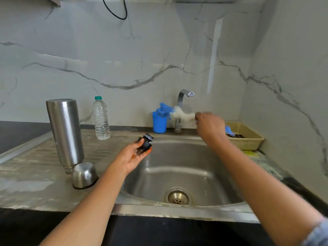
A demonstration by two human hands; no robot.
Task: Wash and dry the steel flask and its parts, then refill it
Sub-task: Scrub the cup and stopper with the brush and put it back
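The steel flask stands mouth-down on the draining surface, tilted a little, and its steel cup sits upturned just beside the neck. Both are probably placed so that water runs out of them. Behind them a capped plastic water bottle stands upright, likely kept for the refill.

The left hand is held over the sink's near-left rim, fingers and thumb curled round the black stopper so that its sealing end faces out – a fair way to present it for wiping. Further right, near the tap and a blue cup stuffed with blue cloth, the right hand grips a white fluffy thing. It may be a cloth or a brush head, too blurred to tell.

A tan basket sits in the corner. The steel surface looks streaked and damp against a dark worktop, with marble-veined tiles behind – a black cable loops at the top.
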